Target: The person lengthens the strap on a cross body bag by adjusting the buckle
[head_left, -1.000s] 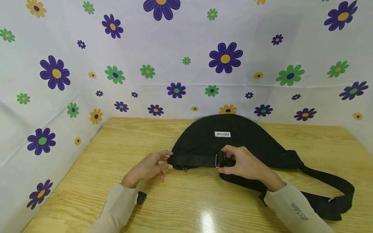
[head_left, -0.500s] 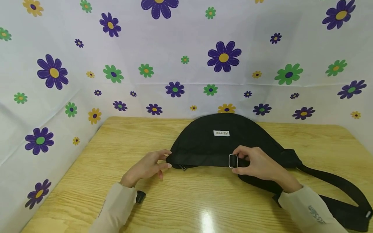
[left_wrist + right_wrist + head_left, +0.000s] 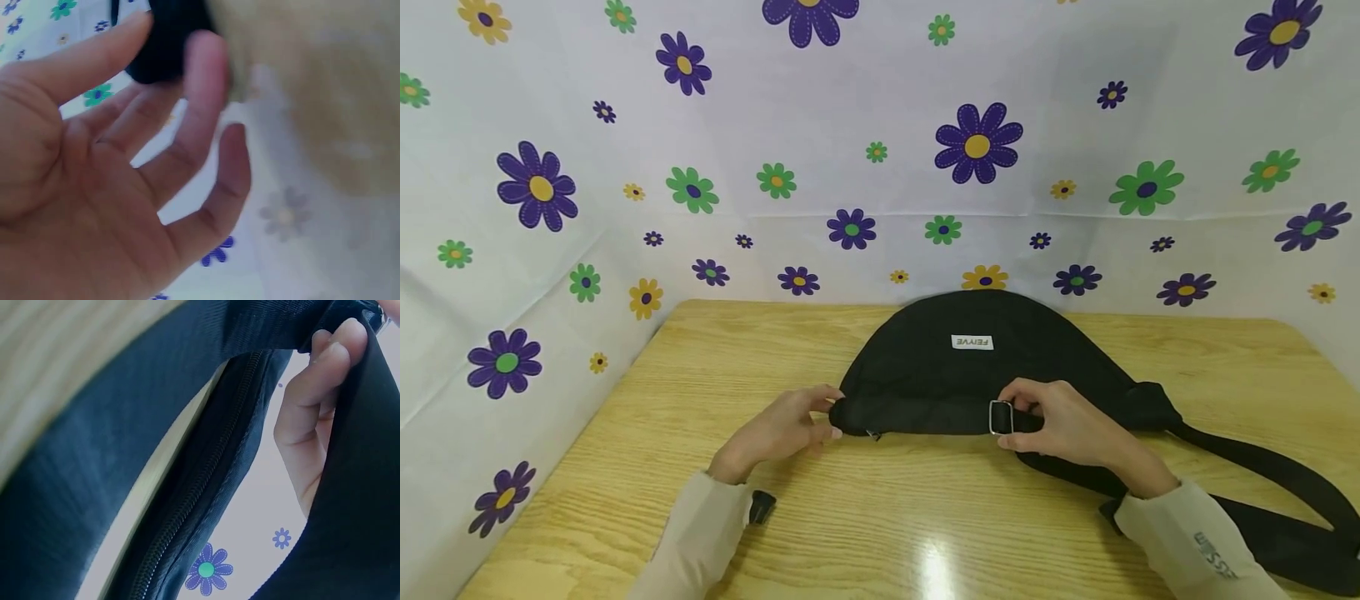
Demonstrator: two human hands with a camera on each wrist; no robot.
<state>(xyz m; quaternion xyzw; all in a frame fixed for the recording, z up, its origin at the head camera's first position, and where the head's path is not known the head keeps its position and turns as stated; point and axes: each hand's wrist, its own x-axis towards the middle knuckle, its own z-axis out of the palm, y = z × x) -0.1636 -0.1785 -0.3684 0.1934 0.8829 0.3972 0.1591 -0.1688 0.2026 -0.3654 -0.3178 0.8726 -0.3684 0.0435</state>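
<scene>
A black crossbody bag [image 3: 925, 350] with a small white label lies flat, its curved side toward the back. My left hand [image 3: 781, 433] pinches the bag's left corner between thumb and fingers; the left wrist view shows the dark fabric at the thumb tip and the other fingers loosely bent. With my right hand [image 3: 1067, 425] I pinch the black strap [image 3: 1026, 422] just beside a silver metal slider [image 3: 1001, 417], in front of the bag's straight edge. In the right wrist view, strap webbing [image 3: 150, 412] and a zipper [image 3: 187, 500] run past the fingers.
The strap's loop [image 3: 1262, 462] spreads out to the right and passes near the right sleeve. A small black plastic piece [image 3: 762, 507] shows beside the left cuff. A flowered white cloth [image 3: 880, 100] stands behind the wooden table [image 3: 865, 517].
My right hand has moved right with the metal slider, and the strap loop has shifted further right. My left hand stays at the bag's left corner.
</scene>
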